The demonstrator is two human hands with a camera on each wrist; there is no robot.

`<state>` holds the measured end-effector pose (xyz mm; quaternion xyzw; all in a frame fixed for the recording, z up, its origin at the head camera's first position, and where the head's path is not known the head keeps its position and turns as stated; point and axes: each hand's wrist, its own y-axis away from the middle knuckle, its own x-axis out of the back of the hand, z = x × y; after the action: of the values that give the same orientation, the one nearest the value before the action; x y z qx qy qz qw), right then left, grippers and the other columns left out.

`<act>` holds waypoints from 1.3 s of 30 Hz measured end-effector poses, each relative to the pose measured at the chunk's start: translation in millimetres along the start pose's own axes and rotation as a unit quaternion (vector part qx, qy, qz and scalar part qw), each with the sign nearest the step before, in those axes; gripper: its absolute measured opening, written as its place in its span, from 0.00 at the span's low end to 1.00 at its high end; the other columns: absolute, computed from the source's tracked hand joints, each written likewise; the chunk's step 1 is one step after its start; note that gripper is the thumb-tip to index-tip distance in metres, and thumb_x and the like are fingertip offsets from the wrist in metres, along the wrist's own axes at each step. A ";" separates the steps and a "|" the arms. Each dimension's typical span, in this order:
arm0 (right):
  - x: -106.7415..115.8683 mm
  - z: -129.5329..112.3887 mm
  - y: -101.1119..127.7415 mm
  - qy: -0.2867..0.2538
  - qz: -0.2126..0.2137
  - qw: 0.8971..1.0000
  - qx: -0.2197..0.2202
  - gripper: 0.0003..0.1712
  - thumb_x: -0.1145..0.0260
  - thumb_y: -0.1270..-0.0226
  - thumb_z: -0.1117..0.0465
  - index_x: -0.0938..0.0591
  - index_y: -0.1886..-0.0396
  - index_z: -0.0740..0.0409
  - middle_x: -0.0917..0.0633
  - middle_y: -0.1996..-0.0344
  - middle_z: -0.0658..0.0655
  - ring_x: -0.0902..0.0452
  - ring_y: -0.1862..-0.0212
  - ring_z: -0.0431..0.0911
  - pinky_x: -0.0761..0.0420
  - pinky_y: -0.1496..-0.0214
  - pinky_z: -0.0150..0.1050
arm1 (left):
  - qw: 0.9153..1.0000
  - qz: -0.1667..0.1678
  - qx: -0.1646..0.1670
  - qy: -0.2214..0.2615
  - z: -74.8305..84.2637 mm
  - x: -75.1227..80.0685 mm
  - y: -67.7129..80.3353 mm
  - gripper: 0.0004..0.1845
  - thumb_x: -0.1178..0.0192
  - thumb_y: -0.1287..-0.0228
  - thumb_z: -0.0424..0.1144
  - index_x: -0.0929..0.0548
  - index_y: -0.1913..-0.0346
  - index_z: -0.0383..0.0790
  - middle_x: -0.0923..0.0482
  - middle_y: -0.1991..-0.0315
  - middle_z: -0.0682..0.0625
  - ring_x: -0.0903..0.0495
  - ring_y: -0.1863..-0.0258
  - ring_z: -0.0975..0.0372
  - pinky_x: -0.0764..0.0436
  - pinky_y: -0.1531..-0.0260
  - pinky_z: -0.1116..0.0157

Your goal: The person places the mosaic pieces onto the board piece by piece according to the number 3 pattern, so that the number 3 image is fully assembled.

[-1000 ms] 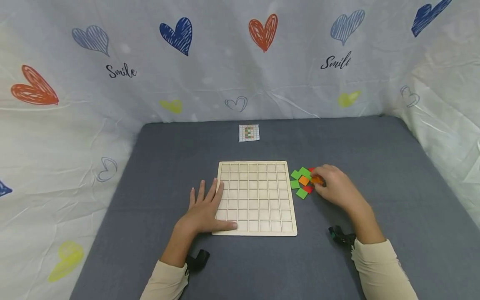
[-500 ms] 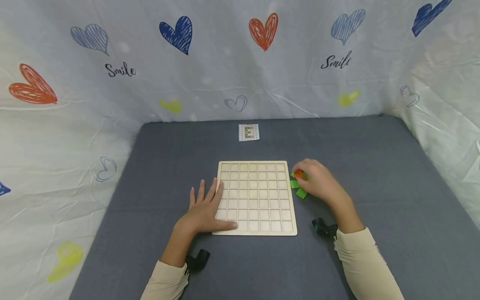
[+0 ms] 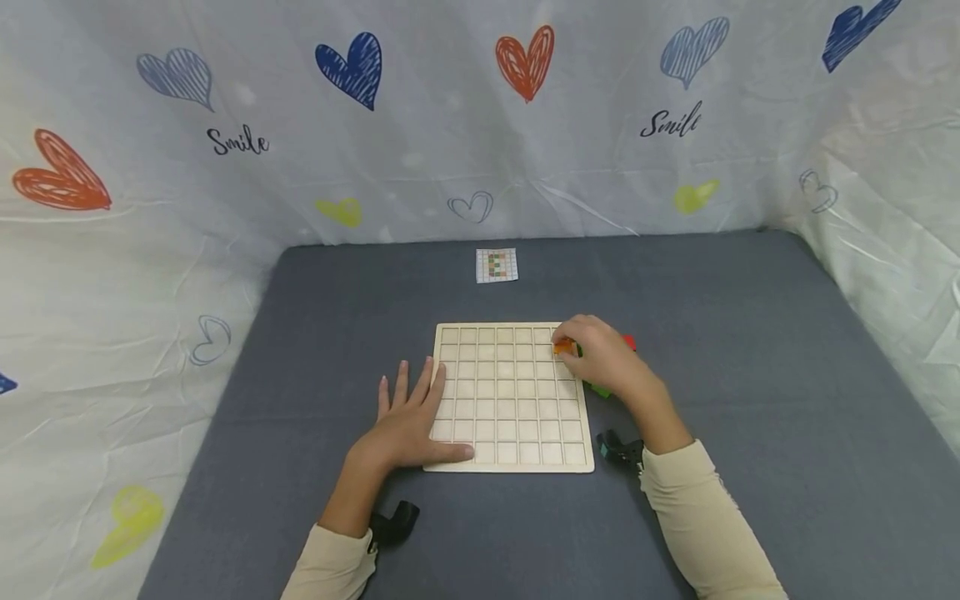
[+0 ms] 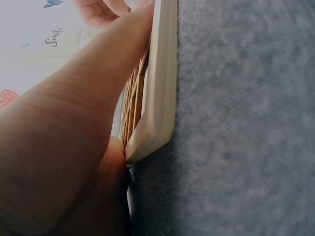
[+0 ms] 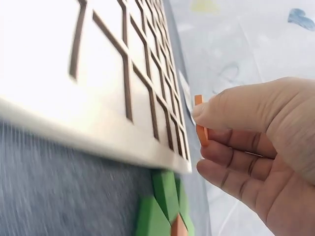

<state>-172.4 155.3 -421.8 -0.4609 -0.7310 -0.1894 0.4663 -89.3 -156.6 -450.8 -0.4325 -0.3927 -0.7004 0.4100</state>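
A pale wooden grid board (image 3: 510, 396) lies flat on the grey table (image 3: 750, 350); its cells hold nothing. My left hand (image 3: 408, 417) rests flat with straight fingers on the board's left edge (image 4: 157, 93). My right hand (image 3: 600, 358) hovers over the board's far right corner and pinches a small orange tile (image 3: 562, 347) (image 5: 200, 125) between thumb and fingers. A pile of green tiles (image 5: 165, 204) and red tiles (image 3: 628, 342) lies just right of the board, mostly hidden under that hand.
A small printed pattern card (image 3: 497, 265) lies beyond the board near the table's far edge. A white cloth with hearts (image 3: 480, 117) walls the table at the back and both sides. Black wrist camera mounts (image 3: 396, 521) show at both sleeves.
My right hand has lifted an orange tile from the pile and carried it left, from beside the board to above its far right corner. The left hand has stayed put.
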 end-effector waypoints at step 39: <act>-36.5 -22.8 -27.3 0.038 0.022 0.997 0.062 0.07 0.32 0.48 0.68 0.14 0.68 0.55 0.17 0.68 0.48 0.27 0.62 0.43 0.28 0.57 0.38 | 1.000 0.009 -0.004 0.014 1.2 -0.3 1.4 0.65 0.50 0.66 0.80 0.63 0.29 0.48 0.71 0.29 0.48 0.76 0.34 0.46 0.71 0.43 0.41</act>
<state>-178.9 107.3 -437.6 -0.4396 -0.7128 -0.1502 0.5255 -87.6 -155.9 -450.4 -0.4275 -0.3803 -0.7045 0.4199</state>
